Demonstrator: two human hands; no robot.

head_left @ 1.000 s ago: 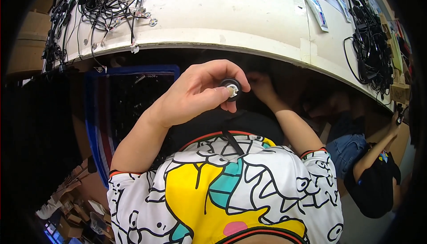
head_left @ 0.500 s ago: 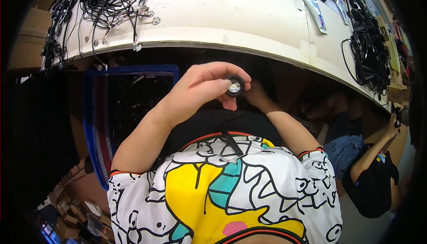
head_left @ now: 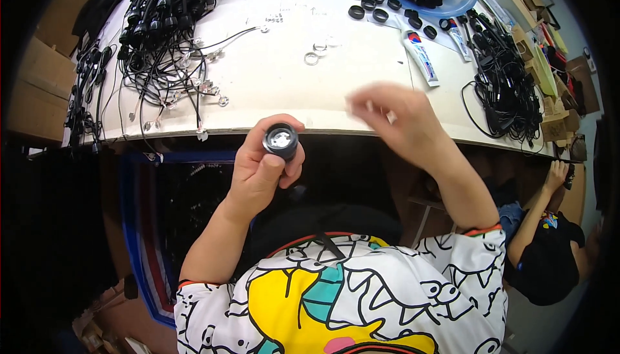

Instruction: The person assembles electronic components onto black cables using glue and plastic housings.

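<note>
My left hand (head_left: 261, 166) is wrapped round a short black cylindrical lamp housing (head_left: 281, 142), just off the front edge of the table. Its round end faces up and shows a silvery, clear inside. My right hand (head_left: 394, 118) is raised over the table's front edge, to the right of the housing and apart from it. Motion smears its fingers, so whether anything is between them cannot be made out. On the tabletop beyond the hands lie a clear ring (head_left: 311, 59) and a similar small round piece (head_left: 320, 47).
Black cables (head_left: 161, 50) with small silvery ends heap the table's left side. Several black rings (head_left: 368, 4) lie beside a blue bowl (head_left: 468, 2) of black parts. A white tube (head_left: 421, 58) and more cables (head_left: 497, 89) are at right. Another person (head_left: 549, 250) sits at far right.
My left hand has moved left with the lamp housing. My right hand has risen from below the table edge to above it. The view has shifted, showing more of the tabletop.
</note>
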